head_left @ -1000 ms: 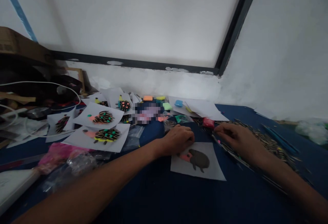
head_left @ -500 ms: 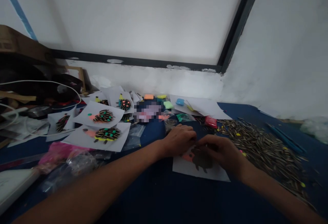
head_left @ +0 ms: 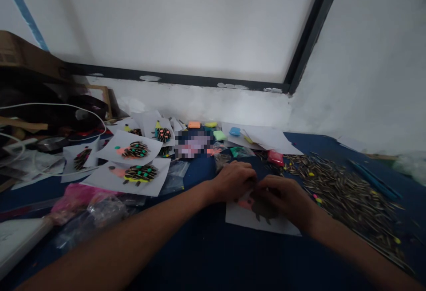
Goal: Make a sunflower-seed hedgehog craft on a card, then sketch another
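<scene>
A white paper sheet point(head_left: 242, 223) lies on the blue tabletop in front of me. On it is a hedgehog figure with a flat grey-brown clay body point(head_left: 264, 208) and a pink clay face point(head_left: 245, 203). My left hand point(head_left: 235, 180) rests over the sheet's upper left edge, its fingers curled in. My right hand point(head_left: 289, 197) bends over the upper right of the clay body, thumb and fingers drawn together. Both sets of fingertips meet near the top of the hedgehog; anything small between them is hidden.
Sunflower seeds point(head_left: 353, 193) are heaped on the right, beside a blue pen-like tool point(head_left: 374, 179). To the left lie finished hedgehog sheets point(head_left: 159, 187) and plastic bags point(head_left: 106, 211). Clay packs, including a red one point(head_left: 275, 158) and a blue one point(head_left: 234, 131), sit toward the wall.
The view has shifted very slightly. Both hands stay almost in the same place over the hedgehog, with only a tiny movement of the fingers.
</scene>
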Demonstrator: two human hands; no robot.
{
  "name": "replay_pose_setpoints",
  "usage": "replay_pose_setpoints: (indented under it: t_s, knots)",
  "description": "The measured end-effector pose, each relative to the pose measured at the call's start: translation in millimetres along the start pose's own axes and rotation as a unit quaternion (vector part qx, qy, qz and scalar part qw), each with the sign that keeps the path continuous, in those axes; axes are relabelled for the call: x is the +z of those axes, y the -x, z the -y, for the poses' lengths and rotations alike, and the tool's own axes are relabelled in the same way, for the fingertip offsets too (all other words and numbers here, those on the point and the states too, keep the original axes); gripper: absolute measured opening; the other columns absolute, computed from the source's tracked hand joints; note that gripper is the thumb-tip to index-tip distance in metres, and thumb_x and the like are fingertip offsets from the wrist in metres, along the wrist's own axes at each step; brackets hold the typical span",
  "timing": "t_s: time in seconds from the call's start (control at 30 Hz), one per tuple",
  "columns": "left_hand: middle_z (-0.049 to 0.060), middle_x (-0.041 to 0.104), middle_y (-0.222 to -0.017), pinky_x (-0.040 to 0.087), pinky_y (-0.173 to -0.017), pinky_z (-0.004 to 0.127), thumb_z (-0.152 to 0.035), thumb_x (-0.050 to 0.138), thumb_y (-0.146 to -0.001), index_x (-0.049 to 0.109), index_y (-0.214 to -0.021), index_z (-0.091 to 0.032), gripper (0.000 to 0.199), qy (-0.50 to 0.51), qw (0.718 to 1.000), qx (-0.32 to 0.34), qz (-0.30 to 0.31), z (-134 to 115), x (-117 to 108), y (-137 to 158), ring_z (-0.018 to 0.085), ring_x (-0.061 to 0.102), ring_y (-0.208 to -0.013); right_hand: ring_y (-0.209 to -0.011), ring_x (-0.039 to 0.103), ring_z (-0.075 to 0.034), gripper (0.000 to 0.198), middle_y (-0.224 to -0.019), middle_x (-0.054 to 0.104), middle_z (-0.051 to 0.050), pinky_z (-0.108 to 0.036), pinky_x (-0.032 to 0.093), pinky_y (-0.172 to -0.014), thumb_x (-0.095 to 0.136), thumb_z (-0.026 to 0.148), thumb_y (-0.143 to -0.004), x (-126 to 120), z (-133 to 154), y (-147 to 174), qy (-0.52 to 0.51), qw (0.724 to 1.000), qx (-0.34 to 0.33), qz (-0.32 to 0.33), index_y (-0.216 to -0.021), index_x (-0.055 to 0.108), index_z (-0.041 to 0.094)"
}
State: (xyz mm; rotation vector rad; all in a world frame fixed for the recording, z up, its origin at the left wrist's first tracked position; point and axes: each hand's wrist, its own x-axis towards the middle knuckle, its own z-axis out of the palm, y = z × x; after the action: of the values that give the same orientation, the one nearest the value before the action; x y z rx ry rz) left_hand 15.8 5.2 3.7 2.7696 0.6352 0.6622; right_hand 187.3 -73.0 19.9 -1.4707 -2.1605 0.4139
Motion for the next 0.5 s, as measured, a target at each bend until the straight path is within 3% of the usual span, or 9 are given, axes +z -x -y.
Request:
replay_pose_setpoints:
  t_s: [0.5]
  knots:
    - [0.002,0.063,-0.085,0.043,-0.072,0.024,-0.014,0.054,-0.086,0.068,-0.086,-0.016,0.014,0.013,1.0,-0.006,-0.01,2.9,3.9,-0.3,0.013,0.057,-0.078,-0.07,0.062,-0.015,0.025,-0.078,0.067,-0.003,-0.026,0.044,-0.062,0.047,0.021,-0.085,-0.2,4.5,-2.3,0.054,0.998,-0.019,0.001,-0.081,0.072,0.023]
